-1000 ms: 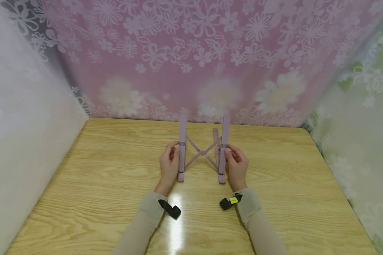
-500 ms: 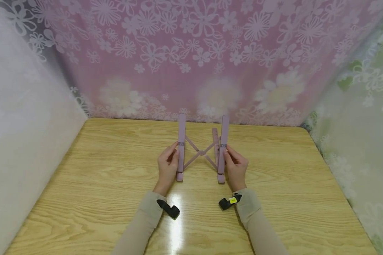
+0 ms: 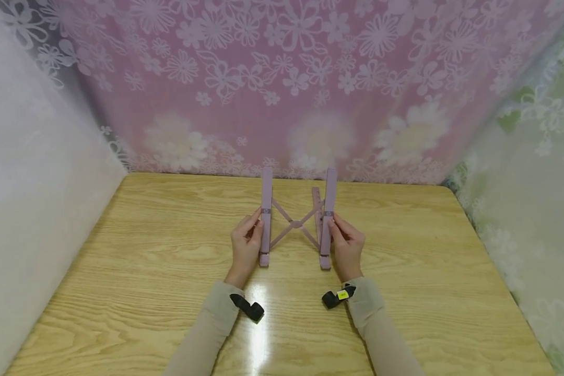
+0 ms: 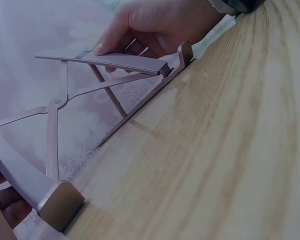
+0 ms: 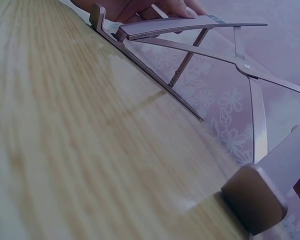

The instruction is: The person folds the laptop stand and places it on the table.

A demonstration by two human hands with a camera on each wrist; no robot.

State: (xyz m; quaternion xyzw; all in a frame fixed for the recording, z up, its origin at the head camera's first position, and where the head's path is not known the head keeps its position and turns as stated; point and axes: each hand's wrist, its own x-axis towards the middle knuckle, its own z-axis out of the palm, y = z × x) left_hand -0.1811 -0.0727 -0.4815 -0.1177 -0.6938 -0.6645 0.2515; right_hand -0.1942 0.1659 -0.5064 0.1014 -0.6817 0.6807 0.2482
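A pinkish-purple folding laptop stand point(image 3: 296, 224) stands spread on the table, its two arms joined by crossed bars. My left hand point(image 3: 246, 245) pinches the left arm point(image 3: 266, 232) near its middle, thumb on the near side. On the other side, my right hand point(image 3: 349, 248) grips the right arm point(image 3: 326, 235) between thumb and fingers. The left wrist view shows the right arm raised at a slope above its base rail point(image 4: 140, 107), with a thin prop point(image 4: 110, 92) between them. Upturned lips point(image 5: 255, 200) end the arms nearest me. Some fingers are hidden behind the arms.
The wood-grain table point(image 3: 169, 313) extends on all sides of the stand. A pink floral curtain point(image 3: 282, 104) hangs behind its far edge. Pale floral cloths point(image 3: 521, 209) flank both sides. Black straps point(image 3: 249, 308) circle both wrists.
The stand and both hands appear very slightly farther left in the head view. The left fingers have shifted a little along the arm; both hands keep their hold, and the stand's spread looks unchanged.
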